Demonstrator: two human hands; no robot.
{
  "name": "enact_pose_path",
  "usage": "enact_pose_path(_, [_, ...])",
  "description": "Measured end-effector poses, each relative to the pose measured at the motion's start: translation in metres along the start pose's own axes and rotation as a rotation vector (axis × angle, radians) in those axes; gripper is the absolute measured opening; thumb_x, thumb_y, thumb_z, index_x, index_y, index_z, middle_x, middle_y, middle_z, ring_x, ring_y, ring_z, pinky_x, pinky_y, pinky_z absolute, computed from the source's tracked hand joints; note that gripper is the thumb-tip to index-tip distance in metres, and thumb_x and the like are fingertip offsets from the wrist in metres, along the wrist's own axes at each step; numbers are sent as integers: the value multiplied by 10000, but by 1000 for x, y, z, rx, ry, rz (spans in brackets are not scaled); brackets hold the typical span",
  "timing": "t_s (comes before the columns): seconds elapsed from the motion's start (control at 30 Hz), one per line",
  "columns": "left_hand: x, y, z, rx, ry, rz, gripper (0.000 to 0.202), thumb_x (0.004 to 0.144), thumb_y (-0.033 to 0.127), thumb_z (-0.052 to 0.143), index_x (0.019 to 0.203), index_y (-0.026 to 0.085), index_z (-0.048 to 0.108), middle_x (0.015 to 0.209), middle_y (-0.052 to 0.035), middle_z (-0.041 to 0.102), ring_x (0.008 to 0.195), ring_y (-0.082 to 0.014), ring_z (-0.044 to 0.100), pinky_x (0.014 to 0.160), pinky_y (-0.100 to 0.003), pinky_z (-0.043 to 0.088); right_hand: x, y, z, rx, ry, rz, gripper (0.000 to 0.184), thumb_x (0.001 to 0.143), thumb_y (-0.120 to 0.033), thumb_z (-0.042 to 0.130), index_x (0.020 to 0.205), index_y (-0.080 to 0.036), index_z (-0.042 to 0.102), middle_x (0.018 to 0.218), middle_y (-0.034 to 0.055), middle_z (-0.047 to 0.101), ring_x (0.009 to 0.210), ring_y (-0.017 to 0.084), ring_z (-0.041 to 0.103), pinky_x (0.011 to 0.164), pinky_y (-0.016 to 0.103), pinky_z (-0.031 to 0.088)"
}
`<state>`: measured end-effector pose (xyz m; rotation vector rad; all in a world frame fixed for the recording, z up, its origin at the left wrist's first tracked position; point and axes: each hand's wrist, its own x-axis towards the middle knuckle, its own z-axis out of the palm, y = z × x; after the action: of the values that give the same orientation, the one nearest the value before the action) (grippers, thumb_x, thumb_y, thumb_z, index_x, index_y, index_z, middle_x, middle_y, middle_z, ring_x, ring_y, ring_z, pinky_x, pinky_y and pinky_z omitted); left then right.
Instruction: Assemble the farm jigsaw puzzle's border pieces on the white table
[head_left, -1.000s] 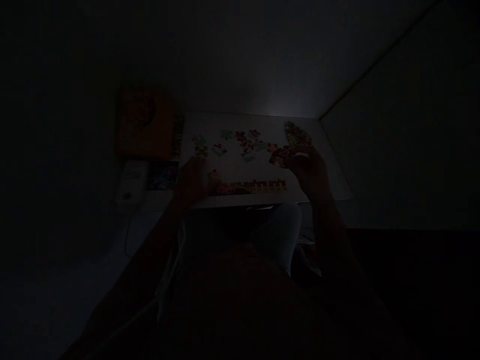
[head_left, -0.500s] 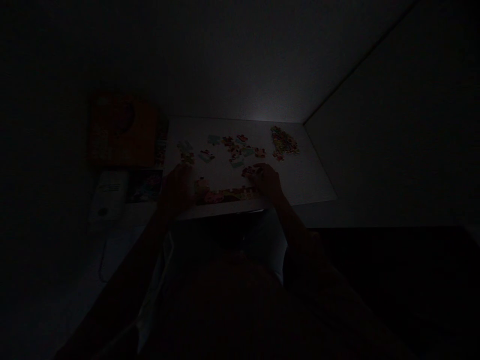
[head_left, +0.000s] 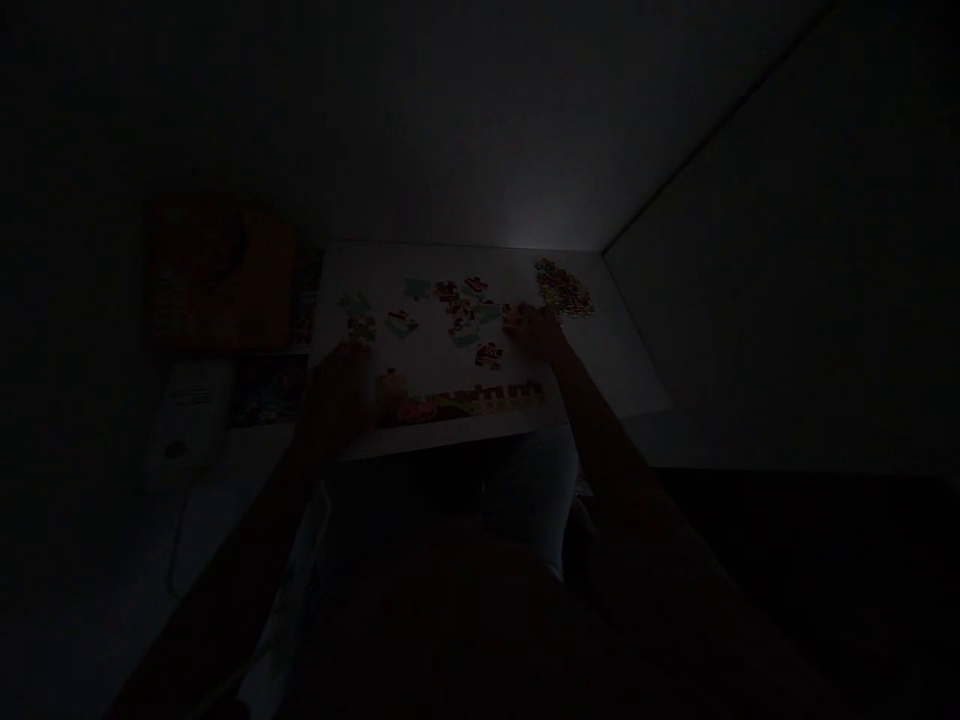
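Right grip (head_left: 534, 332) on white puzzle board (head_left: 600, 380), just beside loose jigsaw pieces (head_left: 465, 322); too dark to tell if pinching. Left grip (head_left: 337, 400) beside assembled strip (head_left: 465, 402), state unclear.

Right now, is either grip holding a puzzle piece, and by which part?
Cannot be told in this dark view: the right hand lies among jigsaw pieces, the left hand beside the joined strip.
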<state>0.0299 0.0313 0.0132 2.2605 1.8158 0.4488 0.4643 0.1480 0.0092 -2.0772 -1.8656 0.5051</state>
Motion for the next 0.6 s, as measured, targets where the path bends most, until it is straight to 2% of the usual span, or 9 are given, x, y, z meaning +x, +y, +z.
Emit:
enact_pose_path(0.1, [0,-1,1,-3,3,-2,900,1029,603,750,1754,126,509,1862,-290,490,1757,-463,458,1448,-646,387,2,0,0,16,5,9,728,994,-532,856,1594,-151,698,1604,293,613,1417,427,716,1232,573,593])
enact_pose_path(0.27, [-1,0,-1,-1,-29,-7,902,1048,631,743,1771,148,502,1872,-281,477,1769,-457,441,1458,-655,369,-12,3,8,80,137,-32,551,1010,-597,810,1372,-189,731,1497,259,674,1351,410,721,1161,561,624])
enact_pose_path(0.43, [-4,3,-2,19,-6,-18,870,1048,577,754,1776,170,507,1865,-272,491,1769,-453,444,1455,-653,375,-25,6,17,128,218,-48,528,961,-616,838,1284,-219,708,1548,264,669,1408,425,697,1178,586,618])
enact_pose_path(0.6, [-2,1,-1,38,-26,-15,855,1043,585,753,1761,176,531,1866,-269,494,1764,-452,458,1443,-632,403,-28,4,19,93,215,-85,507,982,-648,815,1251,-231,709,1511,252,680,1384,421,706,1161,580,624])
